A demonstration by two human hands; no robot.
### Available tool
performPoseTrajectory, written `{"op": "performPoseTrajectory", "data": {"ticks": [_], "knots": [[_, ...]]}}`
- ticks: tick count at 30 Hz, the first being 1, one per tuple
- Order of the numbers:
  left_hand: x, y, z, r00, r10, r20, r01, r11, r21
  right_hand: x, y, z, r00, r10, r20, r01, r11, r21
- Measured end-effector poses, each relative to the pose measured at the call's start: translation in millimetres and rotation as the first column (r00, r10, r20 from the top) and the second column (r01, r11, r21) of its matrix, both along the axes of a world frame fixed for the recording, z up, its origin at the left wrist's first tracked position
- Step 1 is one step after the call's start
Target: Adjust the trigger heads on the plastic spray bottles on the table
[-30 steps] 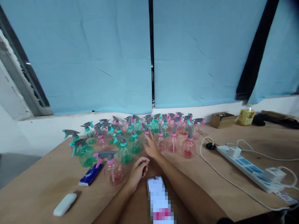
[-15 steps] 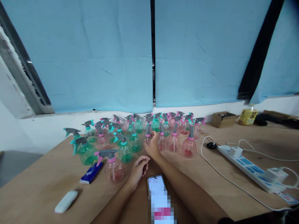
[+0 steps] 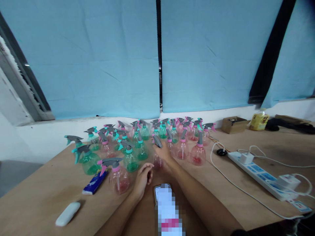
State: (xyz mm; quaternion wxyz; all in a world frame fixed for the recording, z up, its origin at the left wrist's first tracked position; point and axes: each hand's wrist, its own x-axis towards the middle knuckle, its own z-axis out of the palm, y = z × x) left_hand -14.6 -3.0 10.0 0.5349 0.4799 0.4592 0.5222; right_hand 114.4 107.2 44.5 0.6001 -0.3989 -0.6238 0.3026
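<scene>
My right hand (image 3: 162, 151) is wrapped round the neck of a clear pink spray bottle (image 3: 157, 162); its grey trigger head shows above the fingers and part of the body below. Loosely curled and holding nothing, my left hand (image 3: 145, 175) lies between that bottle and a pink spray bottle (image 3: 120, 180) at front left. A green spray bottle (image 3: 131, 161) stands just beyond the left hand. To the right of my right hand are more pink spray bottles (image 3: 182, 151). Many green and pink ones stand in rows behind. A phone (image 3: 167, 206), partly blurred out, is between my forearms.
A blue packet (image 3: 95, 182) and a white oval case (image 3: 68, 213) lie at left. On the right are a white power strip (image 3: 256, 175) with plugs and cables, a cardboard box (image 3: 235, 125) and a yellow-labelled bottle (image 3: 259, 121). Blue curtains (image 3: 103, 59) hang behind.
My right hand has closed round the pink spray bottle, which has come a little nearer and tilted. My left hand stays nearly in place, and the view has shifted slightly.
</scene>
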Motion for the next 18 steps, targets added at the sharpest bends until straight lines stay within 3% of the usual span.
{"op": "performPoseTrajectory", "data": {"ticks": [3,7,13,18], "knots": [[0,0,0.0,1.0,0.0,-0.007,0.0,1.0,0.0,7,6,1.5,0.982,0.181,-0.061,-0.183,0.983,-0.027],[0,0,-0.6,1.0,-0.007,-0.025,0.006,1.0,-0.009,11,7,0.5,0.913,0.389,-0.122,-0.398,0.915,-0.062],[0,0,0.8,0.999,-0.008,-0.048,0.008,1.0,-0.007,12,-1,3.7,0.882,0.417,-0.221,-0.443,0.892,-0.086],[0,1,-0.2,0.998,-0.013,-0.054,0.013,1.0,-0.01,17,-4,7.5,0.866,0.466,-0.181,-0.485,0.871,-0.081]]}}
